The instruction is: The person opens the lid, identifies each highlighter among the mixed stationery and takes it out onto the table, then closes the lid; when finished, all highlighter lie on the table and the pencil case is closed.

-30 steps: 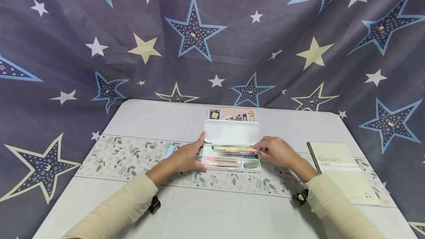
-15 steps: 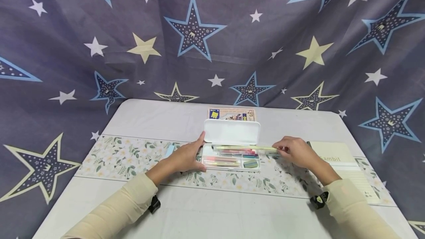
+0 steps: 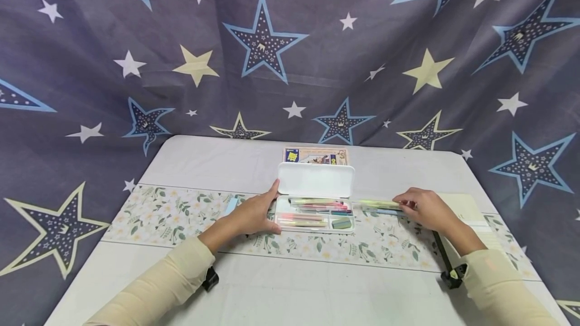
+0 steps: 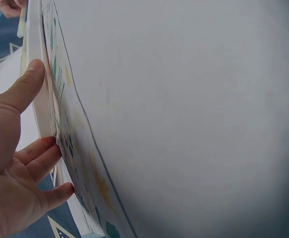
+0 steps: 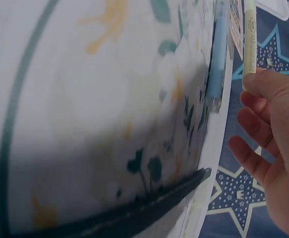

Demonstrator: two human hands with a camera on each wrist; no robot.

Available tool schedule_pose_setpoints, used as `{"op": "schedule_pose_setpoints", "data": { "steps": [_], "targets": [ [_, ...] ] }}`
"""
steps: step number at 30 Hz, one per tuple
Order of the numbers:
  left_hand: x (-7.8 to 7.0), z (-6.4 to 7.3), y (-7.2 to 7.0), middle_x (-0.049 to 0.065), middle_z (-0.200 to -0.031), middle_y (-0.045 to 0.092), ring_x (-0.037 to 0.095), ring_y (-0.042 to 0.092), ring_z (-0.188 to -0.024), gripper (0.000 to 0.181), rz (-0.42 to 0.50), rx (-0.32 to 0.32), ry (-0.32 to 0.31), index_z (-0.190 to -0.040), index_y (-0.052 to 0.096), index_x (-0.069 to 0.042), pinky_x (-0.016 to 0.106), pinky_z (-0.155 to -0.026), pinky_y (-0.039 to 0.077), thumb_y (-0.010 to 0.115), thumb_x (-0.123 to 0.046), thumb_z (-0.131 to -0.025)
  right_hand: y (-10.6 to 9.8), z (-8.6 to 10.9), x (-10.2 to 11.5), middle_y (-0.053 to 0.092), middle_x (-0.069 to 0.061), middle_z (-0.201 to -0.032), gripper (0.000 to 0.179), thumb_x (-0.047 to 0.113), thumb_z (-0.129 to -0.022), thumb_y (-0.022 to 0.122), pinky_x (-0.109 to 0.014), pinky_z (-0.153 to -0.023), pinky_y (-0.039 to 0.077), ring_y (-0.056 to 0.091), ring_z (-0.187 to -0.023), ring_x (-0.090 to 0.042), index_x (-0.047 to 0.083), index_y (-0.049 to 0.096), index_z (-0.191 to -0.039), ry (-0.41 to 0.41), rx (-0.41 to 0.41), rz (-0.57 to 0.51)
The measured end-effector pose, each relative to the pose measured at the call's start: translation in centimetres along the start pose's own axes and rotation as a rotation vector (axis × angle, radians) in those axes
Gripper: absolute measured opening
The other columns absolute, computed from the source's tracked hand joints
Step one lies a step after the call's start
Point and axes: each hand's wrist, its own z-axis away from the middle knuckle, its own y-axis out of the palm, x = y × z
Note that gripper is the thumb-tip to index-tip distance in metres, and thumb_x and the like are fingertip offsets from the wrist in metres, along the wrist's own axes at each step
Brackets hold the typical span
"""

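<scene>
A white pencil case [image 3: 316, 179] stands with its lid raised, with several pens [image 3: 321, 206] and a green block [image 3: 342, 223] in its compartments. My left hand [image 3: 251, 214] rests against the case's left end, fingers spread; in the left wrist view its thumb [image 4: 28, 85] touches the case wall. To the right of the case, my right hand [image 3: 422, 208] pinches one end of a pale yellow pen [image 5: 251, 37] between thumb and fingers. Below that pen, a light blue pen [image 5: 217, 57] lies on the floral cloth strip [image 3: 312, 250].
At the right a cream notebook [image 3: 487, 238] with a dark spine is partly under my right arm. A small light blue item [image 3: 231, 206] lies beside my left hand. Behind the lid is a printed box [image 3: 317, 156]. A star-patterned curtain [image 3: 290, 39] borders the table's back.
My right hand has moved right, from the pencil case to the notebook's edge, carrying the pale yellow pen out of the case. The left hand stays at the case's left end.
</scene>
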Motion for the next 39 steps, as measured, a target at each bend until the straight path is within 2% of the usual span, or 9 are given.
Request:
{"op": "schedule_pose_setpoints", "data": {
  "steps": [11, 18, 24, 35, 39],
  "targets": [
    [0.0, 0.0, -0.1, 0.005, -0.16, 0.045, 0.028, 0.044, -0.147, 0.138, 0.001, -0.003, 0.014, -0.165, -0.006, -0.013, 0.046, -0.122, 0.037, 0.089, -0.051, -0.073, 0.1, 0.4, -1.5, 0.07, 0.004, -0.084, 0.018, 0.008, -0.088, 0.077, -0.028, -0.06, 0.053, 0.06, -0.07, -0.005, 0.012, 0.08, -0.105, 0.056, 0.033, 0.023],
    [0.1, 0.0, 0.0, 0.005, -0.16, 0.046, 0.028, 0.045, -0.147, 0.137, -0.007, -0.003, 0.027, -0.165, -0.005, -0.011, 0.046, -0.121, 0.038, 0.089, -0.051, -0.073, 0.2, 0.4, -1.9, 0.07, 0.004, -0.086, 0.018, 0.009, -0.09, 0.075, -0.03, -0.061, 0.051, 0.057, -0.07, -0.004, 0.011, 0.079, -0.107, 0.095, 0.083, 0.019],
    [0.1, 0.0, -0.1, 0.005, -0.16, 0.046, 0.028, 0.045, -0.147, 0.138, -0.008, -0.006, 0.029, -0.165, -0.005, -0.011, 0.046, -0.122, 0.038, 0.089, -0.051, -0.073, 0.3, 0.3, -2.0, 0.07, 0.003, -0.086, 0.019, 0.009, -0.09, 0.074, -0.031, -0.061, 0.051, 0.055, -0.07, -0.004, 0.01, 0.079, -0.108, 0.106, 0.09, 0.025],
    [0.2, -0.1, 0.1, 0.006, -0.161, 0.045, 0.028, 0.045, -0.147, 0.138, -0.013, -0.006, 0.015, -0.165, -0.006, -0.012, 0.045, -0.122, 0.037, 0.088, -0.054, -0.072, 0.1, 0.1, -1.6, 0.073, -0.002, -0.092, 0.016, 0.011, -0.092, 0.073, -0.038, -0.067, 0.055, 0.065, -0.076, -0.013, 0.01, 0.08, -0.106, 0.154, 0.113, 0.03],
    [0.3, -0.1, 0.1, 0.005, -0.161, 0.045, 0.027, 0.045, -0.147, 0.139, -0.018, -0.005, 0.013, -0.165, -0.006, -0.013, 0.044, -0.122, 0.038, 0.088, -0.054, -0.072, 0.0, 0.1, -1.6, 0.073, -0.001, -0.091, 0.015, 0.012, -0.092, 0.073, -0.036, -0.065, 0.054, 0.062, -0.075, -0.011, 0.01, 0.079, -0.106, 0.15, 0.102, 0.038]
  ]
}}
